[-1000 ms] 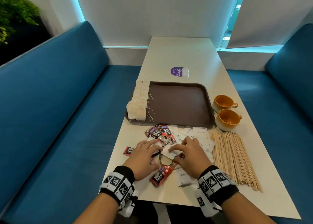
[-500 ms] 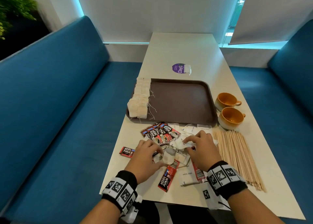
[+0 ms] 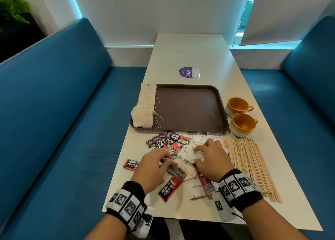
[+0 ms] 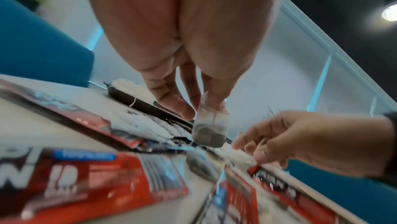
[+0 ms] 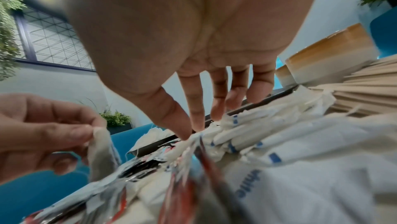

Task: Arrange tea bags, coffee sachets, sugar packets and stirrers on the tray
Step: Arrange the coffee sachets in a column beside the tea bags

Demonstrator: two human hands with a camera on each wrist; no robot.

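A brown tray (image 3: 190, 109) lies mid-table with a row of tea bags (image 3: 145, 109) along its left edge. In front of it is a mixed pile of red coffee sachets (image 3: 168, 141) and white sugar packets (image 3: 201, 139). Wooden stirrers (image 3: 250, 167) lie in a bundle to the right. My left hand (image 3: 166, 160) pinches one loose tea bag (image 4: 209, 131) between thumb and fingers, just above the pile. The same tea bag (image 5: 101, 148) hangs at the left of the right wrist view. My right hand (image 3: 199, 156) rests its fingertips (image 5: 197, 125) on the sugar packets.
Two orange cups (image 3: 237, 105) (image 3: 243, 124) stand right of the tray. A purple sticker (image 3: 188, 72) lies beyond the tray on bare tabletop. Blue benches (image 3: 63, 112) (image 3: 308, 94) flank the table. A single coffee sachet (image 3: 131, 164) lies near the left table edge.
My left hand has lifted a tea bag out of the pile. The right hand has moved forward onto the sugar packets, uncovering sachets near the front edge.
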